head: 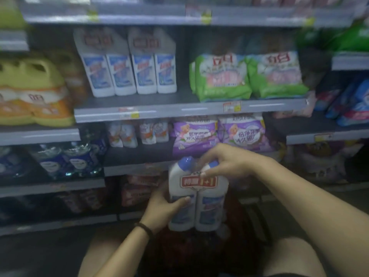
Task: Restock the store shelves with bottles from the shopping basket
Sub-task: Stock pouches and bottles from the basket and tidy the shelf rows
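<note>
Above the red shopping basket (175, 254), you hold a twin-pack of white, blue-capped bottles (199, 198), upright and clear of any shelf. Your left hand (161, 212) grips its lower side; your right hand (229, 162) pinches the top by the caps. Matching twin-packs (125, 64) stand on the middle shelf (179, 111), beside green bags (247, 76). Judged progress: this pack is not yet shelved; the basket's remaining contents are too blurred to tell.

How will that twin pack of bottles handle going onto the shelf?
The twin pack probably feels heavy for its size: both the left hand and right hand grip it. Its plastic looks rigid, but only the red band visibly joins the two, so they may shift. Tall and narrow, it might tip.
</note>
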